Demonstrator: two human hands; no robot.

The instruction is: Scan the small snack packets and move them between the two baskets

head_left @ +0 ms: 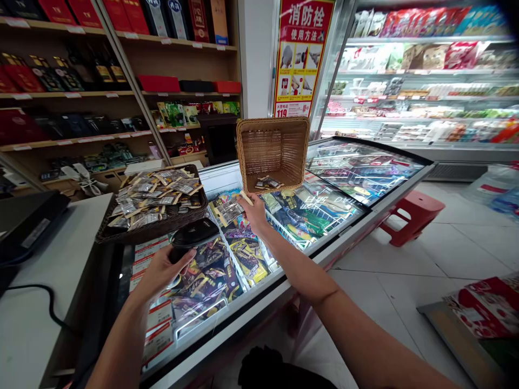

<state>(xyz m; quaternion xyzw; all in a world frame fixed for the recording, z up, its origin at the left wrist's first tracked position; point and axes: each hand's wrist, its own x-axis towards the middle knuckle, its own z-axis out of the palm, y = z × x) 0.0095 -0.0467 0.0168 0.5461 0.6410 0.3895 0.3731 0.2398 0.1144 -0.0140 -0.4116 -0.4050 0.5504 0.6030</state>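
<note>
My left hand (pixel 164 267) is wrapped round a black handheld device (pixel 194 232) that looks like a barcode scanner, its broad head pointing away from me. Pinched at its edge by my right hand (pixel 255 215) is a small clear snack packet (pixel 227 210) with a pale border. It is held over the freezer's glass top, just beyond the device. A tan wicker basket (pixel 272 125), tilted with its opening towards me, has a few similar packets (pixel 267 182) at its bottom. Left of my hands, a dark woven basket (pixel 106 229) is heaped with packets (pixel 156 192) of the same look.
Beneath my hands runs a glass-topped chest freezer (pixel 279 289) with frozen packs in wire baskets. A white counter (pixel 44 324) with a black machine (pixel 30 224) borders the left. A red stool (pixel 417 213) stands at right. Stocked shelves (pixel 186 43) and a display fridge (pixel 421 92) line the back.
</note>
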